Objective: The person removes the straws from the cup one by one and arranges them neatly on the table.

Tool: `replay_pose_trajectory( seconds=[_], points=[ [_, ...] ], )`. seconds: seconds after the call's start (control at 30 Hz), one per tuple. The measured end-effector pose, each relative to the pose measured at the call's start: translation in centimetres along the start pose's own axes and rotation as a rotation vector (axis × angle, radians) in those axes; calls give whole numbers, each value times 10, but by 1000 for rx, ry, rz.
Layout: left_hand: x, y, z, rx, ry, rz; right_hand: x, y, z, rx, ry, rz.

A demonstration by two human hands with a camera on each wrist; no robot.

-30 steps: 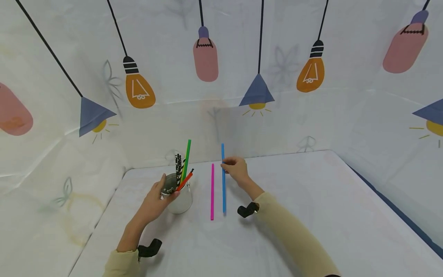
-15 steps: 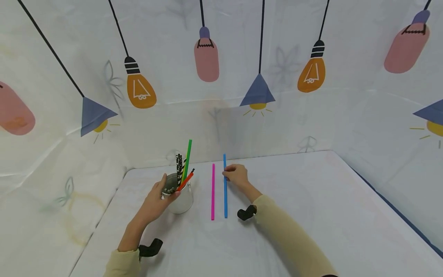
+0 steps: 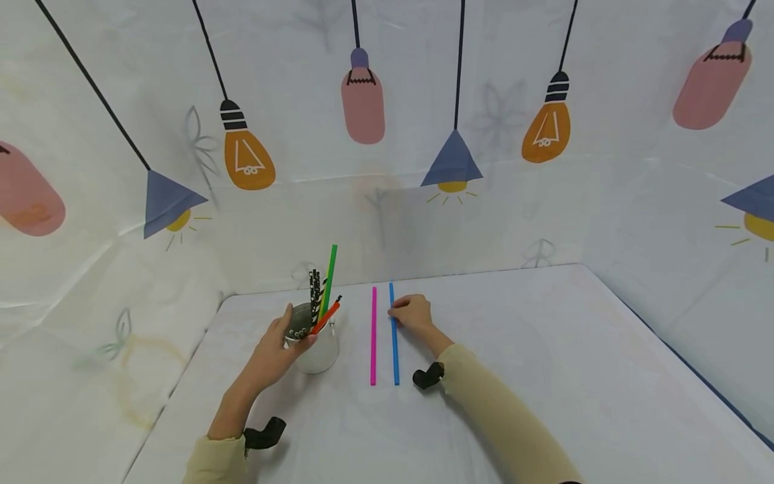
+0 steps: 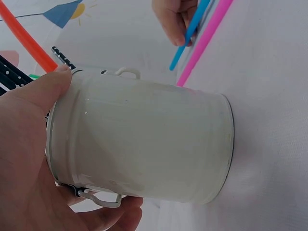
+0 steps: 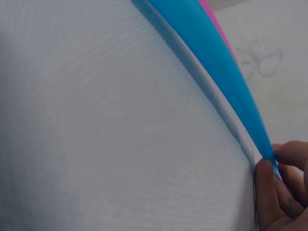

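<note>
A small white metal pail (image 3: 318, 356) with little side handles stands at the left on the table. My left hand (image 3: 270, 355) grips it round the rim, thumb over the near side, as the left wrist view shows. Out of its top stick a green straw (image 3: 330, 272), an orange straw (image 3: 327, 316) and several black patterned straws (image 3: 314, 290). My right hand (image 3: 414, 314) pinches a blue straw (image 3: 396, 356) near its far end, low over the tabletop. Just left of that, and roughly parallel, a pink straw (image 3: 373, 346) lies on the table.
The white table (image 3: 544, 376) stretches out to the right and toward me. Behind it rises a white backdrop (image 3: 399, 228) printed with hanging lamps and bulbs, and it also closes in both sides.
My right hand has brought the blue straw down and slightly toward me, so it now lines up beside the pink one. The left hand keeps its hold on the pail.
</note>
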State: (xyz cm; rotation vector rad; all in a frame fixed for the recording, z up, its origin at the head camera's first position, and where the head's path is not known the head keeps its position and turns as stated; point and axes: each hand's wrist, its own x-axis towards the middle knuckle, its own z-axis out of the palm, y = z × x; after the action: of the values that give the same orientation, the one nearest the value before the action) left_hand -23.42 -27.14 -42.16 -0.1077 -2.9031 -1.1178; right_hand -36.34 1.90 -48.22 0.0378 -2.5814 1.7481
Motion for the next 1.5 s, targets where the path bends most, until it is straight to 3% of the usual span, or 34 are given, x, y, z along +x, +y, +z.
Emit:
replay_pose_trajectory(
  seconds=[0.53, 1.5],
  points=[
    [1, 0, 1, 4, -3, -8, 2, -1, 10, -110, 57, 2],
    [-1, 3, 0, -2, -1, -9, 4, 2, 10, -95, 54, 8]
  ],
)
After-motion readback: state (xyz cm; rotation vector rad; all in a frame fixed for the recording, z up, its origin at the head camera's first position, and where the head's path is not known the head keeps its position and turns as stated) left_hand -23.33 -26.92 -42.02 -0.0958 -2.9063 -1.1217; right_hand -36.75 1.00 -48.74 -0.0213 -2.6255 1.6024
